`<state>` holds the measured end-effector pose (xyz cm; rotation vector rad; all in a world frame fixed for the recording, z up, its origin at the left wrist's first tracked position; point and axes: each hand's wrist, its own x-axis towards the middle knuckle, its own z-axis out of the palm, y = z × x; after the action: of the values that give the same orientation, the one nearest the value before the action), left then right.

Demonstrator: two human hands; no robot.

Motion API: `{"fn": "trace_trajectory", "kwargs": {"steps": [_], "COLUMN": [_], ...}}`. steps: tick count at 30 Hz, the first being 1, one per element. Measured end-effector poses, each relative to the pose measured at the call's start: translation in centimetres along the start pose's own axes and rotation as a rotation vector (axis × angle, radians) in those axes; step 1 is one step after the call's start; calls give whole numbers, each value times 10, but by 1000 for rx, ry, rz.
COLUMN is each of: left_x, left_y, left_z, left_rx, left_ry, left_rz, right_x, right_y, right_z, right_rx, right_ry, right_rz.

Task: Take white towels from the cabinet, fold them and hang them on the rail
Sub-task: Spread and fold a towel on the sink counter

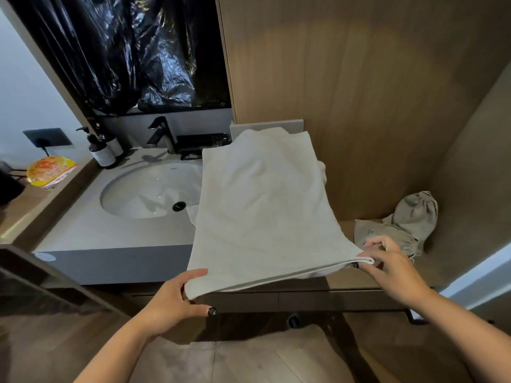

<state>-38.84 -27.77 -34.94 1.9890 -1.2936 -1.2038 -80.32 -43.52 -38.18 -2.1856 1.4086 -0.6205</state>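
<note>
Head view, lowest in the frame: our left hand point(177, 297) pinches the near left corner of the towel point(260, 205), thumb on top and fingers curled beneath. Our right hand point(392, 269), at lower right, holds the near right corner, where a thick hemmed edge shows doubled layers. Each grip is closed on the cloth.

We judge the folding step to be in hand: the towel is stretched taut between both hands, its near edge lifted off the surface point(116, 233) while the far end seems to rest further back, at mid frame. The next move likely calls for carrying the near edge over to the far edge, corners kept even, and then a narrower fold to suit a rail; we cannot make out which fitting is the rail.

The towel is white, soft and matte, a long rectangle with faint creases. Behind it on the left sits a smooth oval sink point(149, 189) with a dark faucet point(161, 134). A crumpled grey bag point(409, 219) lies at right on a wood-grain shelf.
</note>
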Motion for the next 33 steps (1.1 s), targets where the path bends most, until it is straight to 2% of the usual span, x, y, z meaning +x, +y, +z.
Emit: {"fn": "trace_trajectory", "kwargs": {"steps": [2, 5, 9, 12, 15, 19, 22, 27, 30, 32, 33], "left_x": [4, 14, 37, 53, 73, 118, 159, 221, 258, 278, 289], "left_y": [6, 15, 28, 39, 50, 58, 60, 64, 69, 72, 73], "left_z": [-4, -14, -28, -40, -54, -83, -106, -135, -152, -163, -167], "left_rx": [55, -29, -17, 21, 36, 412, 497, 552, 535, 527, 530], "left_ry": [164, 357, 504, 611, 624, 597, 522, 418, 409, 347, 310], "left_rz": [108, 216, 231, 388, 470, 687, 743, 742, 647, 562, 574], "right_x": [12, 30, 54, 76, 102, 141, 177, 244, 284, 307, 316], "right_y": [-6, -20, -40, -45, -44, -37, -34, -31, -29, -27, -28], "right_z": [-9, -26, -43, -55, -62, -60, -52, -34, -32, -36, -39], "right_rx": [-20, -55, -146, -297, -365, -390, -361, -354, -237, -140, -122], "right_ry": [62, 112, 144, 138, 127, 111, 87, 123, -27, -170, -213], "right_rz": [-67, -169, -285, -342, -341, -326, -255, -307, -275, -231, -207]}}
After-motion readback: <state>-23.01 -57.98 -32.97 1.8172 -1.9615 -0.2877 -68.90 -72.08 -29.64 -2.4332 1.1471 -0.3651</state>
